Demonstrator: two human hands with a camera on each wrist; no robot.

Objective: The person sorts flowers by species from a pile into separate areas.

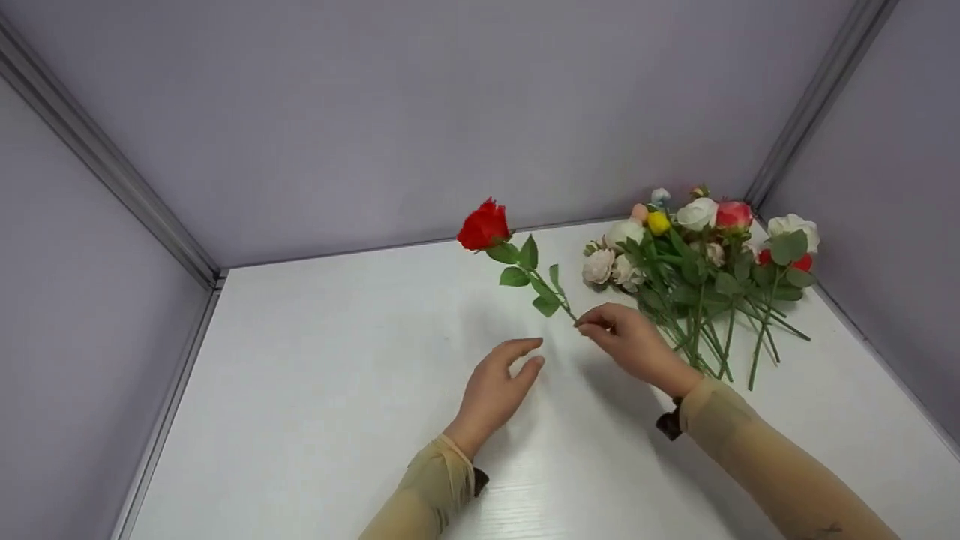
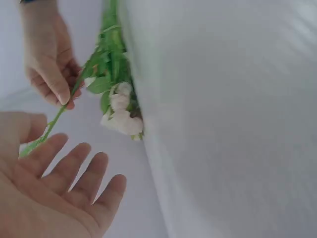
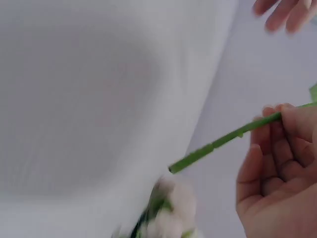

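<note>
A red rose with green leaves hangs above the table, its bloom toward the back wall. My right hand pinches its stem between thumb and fingertips. In the right wrist view the cut end of the stem juts out past the right hand. My left hand holds nothing; its fingers are spread and relaxed, a little below and left of the rose's stem. The left wrist view shows the open palm of that hand, with the pinching right hand beyond it.
A loose pile of artificial flowers lies at the table's back right, with white, pink, yellow and red blooms and stems toward the front. Grey panels wall in the white table at the back and both sides.
</note>
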